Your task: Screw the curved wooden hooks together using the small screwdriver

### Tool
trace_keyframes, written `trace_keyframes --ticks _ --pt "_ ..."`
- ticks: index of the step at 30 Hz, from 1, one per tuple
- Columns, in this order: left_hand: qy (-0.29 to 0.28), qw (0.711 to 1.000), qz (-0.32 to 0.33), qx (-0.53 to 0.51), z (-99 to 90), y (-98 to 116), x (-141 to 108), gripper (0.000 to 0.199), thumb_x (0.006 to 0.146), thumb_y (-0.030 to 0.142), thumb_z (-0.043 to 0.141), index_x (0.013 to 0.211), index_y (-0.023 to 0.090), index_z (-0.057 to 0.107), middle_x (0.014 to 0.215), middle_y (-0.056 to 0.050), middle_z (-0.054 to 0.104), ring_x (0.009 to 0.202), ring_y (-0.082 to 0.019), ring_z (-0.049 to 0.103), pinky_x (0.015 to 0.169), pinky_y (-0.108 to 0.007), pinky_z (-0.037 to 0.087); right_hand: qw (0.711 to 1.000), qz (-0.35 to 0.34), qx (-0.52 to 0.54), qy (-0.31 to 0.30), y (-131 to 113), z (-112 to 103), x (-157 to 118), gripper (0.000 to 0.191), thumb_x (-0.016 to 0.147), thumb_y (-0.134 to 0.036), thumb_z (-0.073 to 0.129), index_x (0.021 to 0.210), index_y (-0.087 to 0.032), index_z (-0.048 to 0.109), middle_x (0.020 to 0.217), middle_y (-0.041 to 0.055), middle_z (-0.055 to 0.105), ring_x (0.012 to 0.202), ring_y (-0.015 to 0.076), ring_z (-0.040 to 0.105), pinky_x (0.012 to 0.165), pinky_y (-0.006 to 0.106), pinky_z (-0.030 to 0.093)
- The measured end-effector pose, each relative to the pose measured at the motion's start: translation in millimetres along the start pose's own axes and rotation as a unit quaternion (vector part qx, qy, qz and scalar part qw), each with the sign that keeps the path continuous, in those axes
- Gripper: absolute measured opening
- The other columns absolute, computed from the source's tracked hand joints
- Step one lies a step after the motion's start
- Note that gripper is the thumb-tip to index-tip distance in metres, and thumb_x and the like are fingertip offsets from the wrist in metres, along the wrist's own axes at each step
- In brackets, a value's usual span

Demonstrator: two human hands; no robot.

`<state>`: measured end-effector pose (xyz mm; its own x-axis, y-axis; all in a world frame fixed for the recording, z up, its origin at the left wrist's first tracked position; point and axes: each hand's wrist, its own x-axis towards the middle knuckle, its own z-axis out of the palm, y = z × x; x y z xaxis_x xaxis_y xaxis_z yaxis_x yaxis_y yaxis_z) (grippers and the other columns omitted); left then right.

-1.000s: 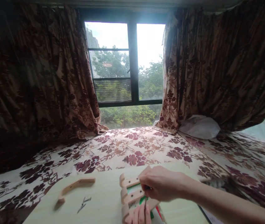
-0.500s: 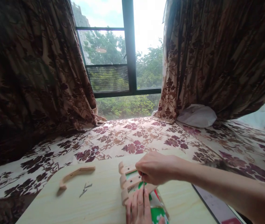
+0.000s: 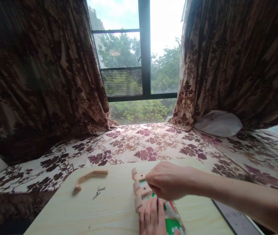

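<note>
Daylight reaches you through a dark-framed rectangular glass window (image 3: 145,65), flanked by brown floral fabric curtains (image 3: 43,81). Before you spreads a cream cloth with purple flowers (image 3: 129,143); nearer, a pale wood-grained tabletop (image 3: 104,215).

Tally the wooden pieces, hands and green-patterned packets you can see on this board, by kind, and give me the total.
Wooden pieces: 4 (three in a row, one apart)
Hands: 2 (left hand, right hand)
Green-patterned packet: 1
Total: 7
</note>
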<state>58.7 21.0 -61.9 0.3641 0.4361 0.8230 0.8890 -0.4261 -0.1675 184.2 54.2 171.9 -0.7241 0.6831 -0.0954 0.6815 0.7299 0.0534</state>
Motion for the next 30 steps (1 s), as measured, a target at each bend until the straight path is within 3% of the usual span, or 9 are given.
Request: trace_keyframes --ticks 4,11,16,24,30 --pt "-0.042 0.999 0.012 -0.014 -7.2 -2 1 0.058 0.066 0.035 0.054 0.121 0.016 0.055 0.113 -0.008 0.066 0.105 -0.027 0.055 0.088 -0.042 0.041 0.999 0.016 -0.029 -0.038 -3 -5 4 0.02 0.075 -0.022 0.05 0.085 -0.016 0.066 0.075 0.0095 0.071 0.061 0.018 0.063 0.045 0.026 0.024" --pt "-0.068 0.996 -0.013 -0.065 -21.1 2 10 0.062 0.066 0.029 0.054 0.126 0.012 0.05 0.123 -0.011 0.059 0.116 -0.027 0.049 0.096 -0.042 0.035 0.997 0.038 -0.044 -0.044 -1 -11 8 0.026 0.079 -0.03 0.053 0.093 -0.016 0.068 0.08 0.0122 0.072 0.068 0.0212 0.065 0.047 0.026 0.025" --pt "-0.077 0.991 -0.051 -0.097 -25.2 8 11 0.059 0.071 0.031 0.051 0.127 0.012 0.05 0.126 -0.01 0.057 0.118 -0.028 0.046 0.098 -0.043 0.033 0.995 0.008 -0.07 -0.074 -1 -11 4 0.018 0.079 -0.018 0.051 0.085 -0.017 0.069 0.083 0.0102 0.072 0.071 0.0179 0.064 0.049 0.025 0.026" --pt "-0.085 0.984 -0.073 -0.138 -28.4 11 12 0.058 0.079 0.04 0.052 0.129 0.013 0.048 0.129 -0.009 0.054 0.121 -0.028 0.043 0.102 -0.042 0.031 0.999 0.031 -0.02 -0.022 6 0 -1 0.021 0.082 -0.021 0.048 0.081 -0.016 0.069 0.079 0.0087 0.072 0.066 0.0166 0.063 0.051 0.027 0.024" --pt "-0.106 0.986 -0.048 -0.122 -33.5 6 14 0.06 0.08 0.043 0.052 0.132 0.012 0.046 0.132 -0.009 0.052 0.122 -0.028 0.042 0.102 -0.041 0.031 0.993 0.005 -0.082 -0.089 -1 -11 1 0.016 0.08 -0.014 0.051 0.082 -0.014 0.067 0.082 0.0095 0.071 0.067 0.0169 0.062 0.047 0.026 0.022"
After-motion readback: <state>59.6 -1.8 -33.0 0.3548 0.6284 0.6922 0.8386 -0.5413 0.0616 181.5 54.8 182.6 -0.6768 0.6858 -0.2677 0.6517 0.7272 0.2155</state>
